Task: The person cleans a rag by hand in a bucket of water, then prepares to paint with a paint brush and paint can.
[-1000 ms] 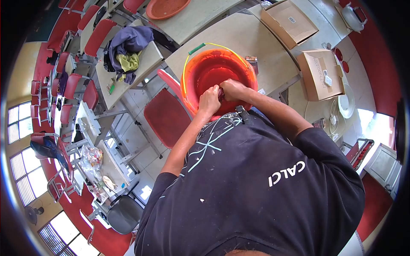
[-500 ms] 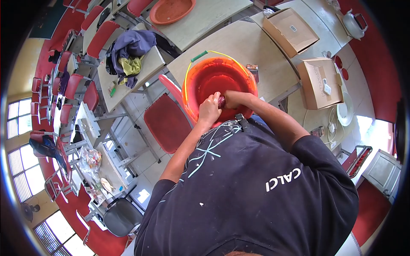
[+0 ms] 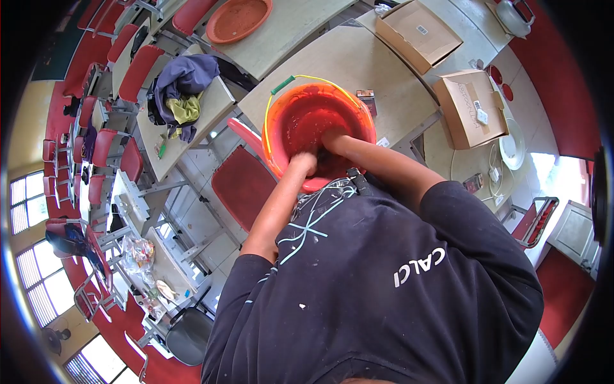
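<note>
An orange bucket [image 3: 276, 121] with a yellow wire handle and green grip [image 3: 282, 84] stands at the near edge of a beige table [image 3: 358, 57]. Both my hands reach down into it. My left hand [image 3: 305, 162] is sunk by the near wall of the bucket, with only its wrist and back showing. My right hand [image 3: 330, 137] is lower in the middle, and its fingers are hidden in the red interior. What either hand holds is out of sight.
A red chair [image 3: 240, 185] stands left of the bucket. Two cardboard boxes [image 3: 419, 35] [image 3: 470, 105] lie on the tables to the right, beside a white plate [image 3: 515, 144]. An orange basin [image 3: 238, 19] and a pile of clothes [image 3: 182, 86] sit on the tables behind.
Both hands, which held a dark red thing between them at the bucket's near rim, have pushed deeper into the bucket. The dark red thing is no longer visible.
</note>
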`<action>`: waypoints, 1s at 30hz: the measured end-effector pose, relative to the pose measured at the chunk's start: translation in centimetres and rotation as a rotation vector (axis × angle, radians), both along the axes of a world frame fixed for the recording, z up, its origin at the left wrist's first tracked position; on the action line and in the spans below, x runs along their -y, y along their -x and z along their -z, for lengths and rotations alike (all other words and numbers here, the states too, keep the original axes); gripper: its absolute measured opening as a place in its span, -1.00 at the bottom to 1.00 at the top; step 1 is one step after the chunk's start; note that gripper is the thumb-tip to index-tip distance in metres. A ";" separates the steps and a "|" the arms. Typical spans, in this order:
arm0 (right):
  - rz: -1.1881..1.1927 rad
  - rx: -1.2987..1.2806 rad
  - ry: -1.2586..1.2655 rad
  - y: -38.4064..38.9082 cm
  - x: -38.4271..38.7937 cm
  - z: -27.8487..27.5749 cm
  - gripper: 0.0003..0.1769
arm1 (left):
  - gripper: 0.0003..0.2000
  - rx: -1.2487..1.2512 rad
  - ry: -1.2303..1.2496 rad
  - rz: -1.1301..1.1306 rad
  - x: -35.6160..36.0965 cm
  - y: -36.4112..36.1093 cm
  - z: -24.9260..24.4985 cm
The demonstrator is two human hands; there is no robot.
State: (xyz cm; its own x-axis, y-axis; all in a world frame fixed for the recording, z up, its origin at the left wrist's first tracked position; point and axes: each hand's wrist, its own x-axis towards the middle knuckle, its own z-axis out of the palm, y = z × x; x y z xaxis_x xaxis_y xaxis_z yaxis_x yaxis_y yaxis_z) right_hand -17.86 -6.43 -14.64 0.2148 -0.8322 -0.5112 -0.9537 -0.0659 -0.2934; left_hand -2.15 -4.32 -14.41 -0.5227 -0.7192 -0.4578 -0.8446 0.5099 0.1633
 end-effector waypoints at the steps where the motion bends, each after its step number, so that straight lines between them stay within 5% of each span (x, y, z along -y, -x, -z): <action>1: -0.040 -0.028 -0.015 0.2 -0.1 0.2 -0.63 | -0.48 0.014 0.065 0.036 -0.4 -0.1 -0.4; 7: -0.167 -0.098 -0.100 1.4 0.4 -2.4 -0.67 | -0.67 0.016 -0.144 -0.171 1.3 0.6 -2.6; 12: -0.282 0.054 0.144 1.7 0.2 -1.9 -0.70 | -0.79 -0.546 0.071 -0.355 1.6 1.0 -3.0; 15: -0.104 0.177 -0.065 2.1 1.0 -3.2 -0.68 | -0.82 -0.763 0.153 -0.402 1.9 1.5 -3.0; 17: -0.042 0.327 0.099 2.1 1.2 -2.3 -0.74 | -0.85 -0.828 0.162 -0.521 2.1 1.6 -3.2; 20: 0.220 0.555 0.171 1.8 1.7 -1.7 -0.87 | -0.82 -0.759 0.367 -0.494 2.0 1.1 -3.8; 24: 0.500 0.712 0.185 1.6 1.8 -2.7 -0.81 | -0.80 -0.611 0.096 -0.634 2.1 0.5 -5.2; 28: 0.147 0.314 0.418 2.0 1.3 -2.7 -0.79 | -0.85 -0.366 0.425 -0.396 1.4 0.6 -3.8; 30: -0.095 -0.001 0.350 2.1 0.9 -2.4 -0.67 | -0.81 -0.194 0.249 -0.377 1.8 0.8 -3.9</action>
State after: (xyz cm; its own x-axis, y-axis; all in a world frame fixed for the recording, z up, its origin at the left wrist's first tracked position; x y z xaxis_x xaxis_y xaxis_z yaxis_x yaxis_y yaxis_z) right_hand -20.00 -7.38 -12.27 0.2991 -0.9333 -0.1989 -0.9388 -0.2505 -0.2363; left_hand -3.00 -6.16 -10.50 -0.2632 -0.9501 -0.1675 -0.9439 0.2177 0.2482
